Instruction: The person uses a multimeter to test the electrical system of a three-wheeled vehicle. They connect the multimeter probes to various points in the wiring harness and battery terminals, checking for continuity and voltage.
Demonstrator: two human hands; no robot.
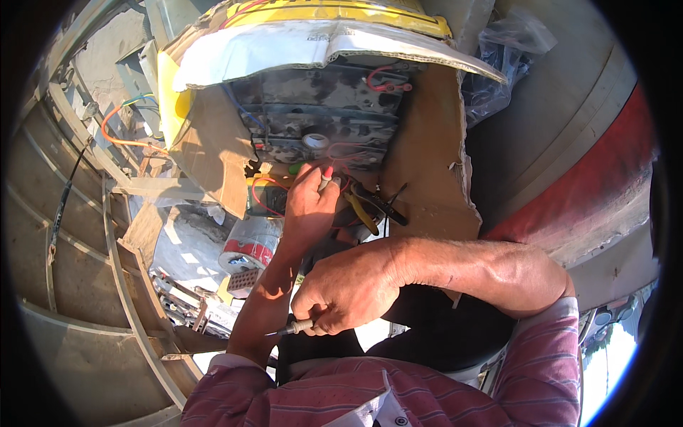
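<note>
In front of me is an open cardboard box (430, 160) with a dusty grey slatted surface (306, 107) inside. My left hand (313, 199) reaches to its near edge, fingers closed around a slim pale stick with a red end (326, 174). Nearer to me, my right hand (348, 288) is crossed in front of my left forearm. It grips a slim tool with a pale handle and dark pointed tip (288, 328), the tip toward the left. Pliers with yellow-and-black handles (363, 213) lie just right of my left hand. Left of it sits a yellow-cased meter (267, 196) with a red wire.
A white ring (314, 141) and a red wire with ring ends (388, 87) lie inside the box. A raised white flap (284, 53) overhangs its far side. Metal framing (117, 263) stands at left, a red-banded roll (249, 249) below the meter, a plastic bag (505, 57) at far right.
</note>
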